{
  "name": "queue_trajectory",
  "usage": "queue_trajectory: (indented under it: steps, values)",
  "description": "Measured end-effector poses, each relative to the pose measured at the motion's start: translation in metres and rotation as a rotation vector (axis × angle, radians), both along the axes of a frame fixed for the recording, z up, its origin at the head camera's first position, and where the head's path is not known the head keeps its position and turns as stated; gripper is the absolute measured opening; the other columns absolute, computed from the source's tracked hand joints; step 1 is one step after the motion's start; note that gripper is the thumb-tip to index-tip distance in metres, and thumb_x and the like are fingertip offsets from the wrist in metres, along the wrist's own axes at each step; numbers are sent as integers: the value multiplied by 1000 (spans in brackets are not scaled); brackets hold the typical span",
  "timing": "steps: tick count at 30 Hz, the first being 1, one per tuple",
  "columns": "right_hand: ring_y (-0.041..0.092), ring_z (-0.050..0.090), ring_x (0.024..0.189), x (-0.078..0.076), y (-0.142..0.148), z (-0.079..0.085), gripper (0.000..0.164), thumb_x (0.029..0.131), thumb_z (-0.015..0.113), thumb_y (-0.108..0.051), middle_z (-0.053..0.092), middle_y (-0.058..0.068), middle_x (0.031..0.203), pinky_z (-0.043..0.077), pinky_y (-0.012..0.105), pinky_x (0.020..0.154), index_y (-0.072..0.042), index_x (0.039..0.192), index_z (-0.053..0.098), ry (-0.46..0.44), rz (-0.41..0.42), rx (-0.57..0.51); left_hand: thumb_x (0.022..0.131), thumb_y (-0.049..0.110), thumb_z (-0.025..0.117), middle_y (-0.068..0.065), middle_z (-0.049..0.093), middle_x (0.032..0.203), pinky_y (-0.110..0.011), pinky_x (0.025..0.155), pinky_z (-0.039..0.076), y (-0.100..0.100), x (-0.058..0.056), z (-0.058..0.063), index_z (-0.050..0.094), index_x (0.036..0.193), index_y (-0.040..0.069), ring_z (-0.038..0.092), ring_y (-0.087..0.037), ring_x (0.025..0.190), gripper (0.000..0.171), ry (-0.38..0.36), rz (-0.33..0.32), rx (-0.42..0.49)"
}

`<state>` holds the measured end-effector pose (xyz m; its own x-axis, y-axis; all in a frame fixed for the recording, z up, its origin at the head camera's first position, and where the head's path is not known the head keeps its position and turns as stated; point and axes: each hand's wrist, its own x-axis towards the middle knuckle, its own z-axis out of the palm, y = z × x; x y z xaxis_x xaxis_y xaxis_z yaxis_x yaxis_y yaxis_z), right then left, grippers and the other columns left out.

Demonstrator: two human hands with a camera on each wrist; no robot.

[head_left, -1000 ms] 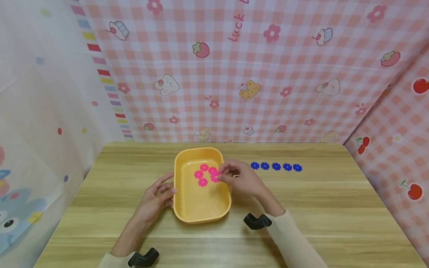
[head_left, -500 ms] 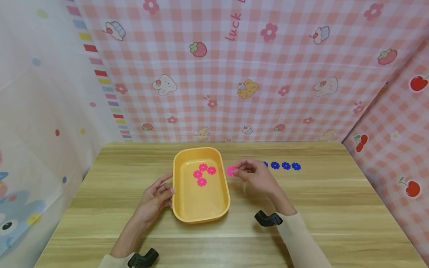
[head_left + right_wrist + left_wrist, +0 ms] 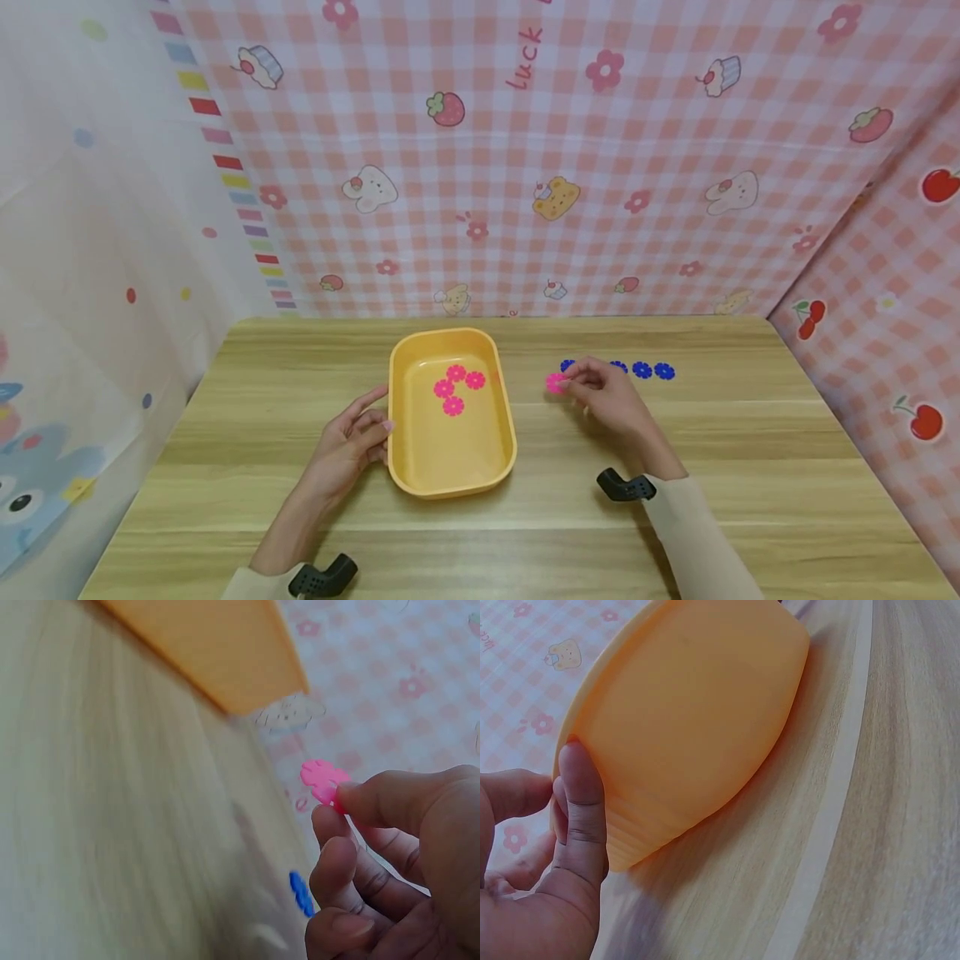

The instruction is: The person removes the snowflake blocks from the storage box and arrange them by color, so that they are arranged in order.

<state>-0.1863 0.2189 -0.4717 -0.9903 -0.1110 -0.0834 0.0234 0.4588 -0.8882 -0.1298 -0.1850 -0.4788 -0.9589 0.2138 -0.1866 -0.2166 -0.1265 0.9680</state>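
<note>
A yellow rectangular tray (image 3: 453,483) stands left of the table's middle, with several pink flower-shaped plastic discs (image 3: 453,406) lying on its floor. My left hand (image 3: 347,446) holds the tray's left side, thumb at the rim; the left wrist view shows the thumb and fingers against the tray's edge (image 3: 697,712). Between thumb and fingertips, my right hand (image 3: 611,400) pinches one more pink flower-shaped disc (image 3: 321,778). That hand is over the table to the right of the tray, in front of a row of blue flower-shaped discs (image 3: 642,370), and partly hides them.
The wooden table (image 3: 480,550) runs back to a pink checked cloth (image 3: 420,242) hung behind it. Patterned cloths also flank it at left and right. A black wrist camera mount (image 3: 626,485) sits at each wrist.
My right hand has lifted one pink disc out of the tray and carried it right, toward the blue row. The left hand and the tray have stayed in place.
</note>
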Motion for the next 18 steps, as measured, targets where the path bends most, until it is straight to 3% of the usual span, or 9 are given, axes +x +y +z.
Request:
queue_trajectory:
  steps: [7,13,18]
  values:
    - [17,59,69,-3,14,-10,13,97,70,-17,69,10,87,48,23,53,-8,106,68,37,-8,85,101,7,63,-4,61,106,-23,64,58,1,1,2,36,158,13,61,-11,74,63,-6,5,2]
    - [17,58,78,-4,19,-12,11,96,71,-19,69,5,91,49,25,65,-12,104,69,89,3,230,101,7,64,-3,61,105,-23,64,58,1,2,2,36,158,13,61,-11,74,64,0,3,2]
    - [18,58,78,-5,20,-11,11,95,70,-17,68,6,87,47,27,68,-9,103,69,128,5,329,101,7,64,-3,61,105,-23,64,58,1,1,2,36,158,13,62,-11,73,64,0,4,2]
